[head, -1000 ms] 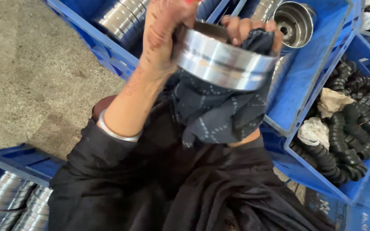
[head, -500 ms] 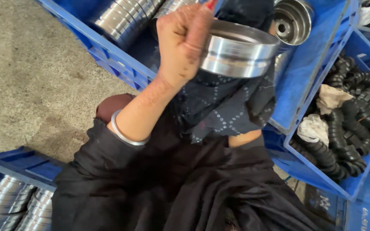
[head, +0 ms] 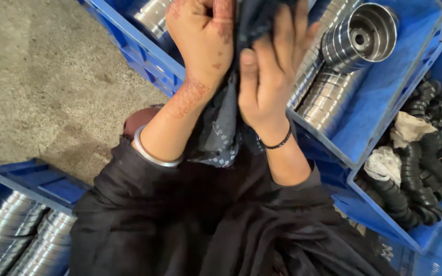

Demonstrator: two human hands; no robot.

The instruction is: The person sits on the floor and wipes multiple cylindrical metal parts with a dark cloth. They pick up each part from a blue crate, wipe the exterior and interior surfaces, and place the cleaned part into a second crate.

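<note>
- Up close, both hands are raised in front of the camera with a dark patterned cloth (head: 226,122) bunched between them.
- Left hand (head: 200,46), with reddish patterns on the skin and a silver bangle (head: 152,153) at the wrist, is curled into a fist on the cloth's upper part; whether anything more lies inside that fist cannot be told.
- Right hand (head: 269,76), with a thin black wristband (head: 276,145), lies with fingers straight and close together, flat against the cloth from the right side, thumb pressing in toward the left hand.
- So the cloth sits squeezed between the two hands, touching both, and its loose end hangs straight down toward the lap; its long line runs up and down.
- Just right of the right hand, a blue crate (head: 384,102) holds rows of shiny metal rings (head: 323,97), with a shiny metal cup (head: 361,33) lying on top, its open mouth turned toward the camera.
- That cup is nearer the right hand than the left, apart from both.
- Further right, another crate section holds black ribbed rubber parts (head: 425,168) and pale crumpled rags (head: 392,163).
- At lower left, more stacked metal rings (head: 16,235) lie in another blue crate (head: 31,179).
</note>
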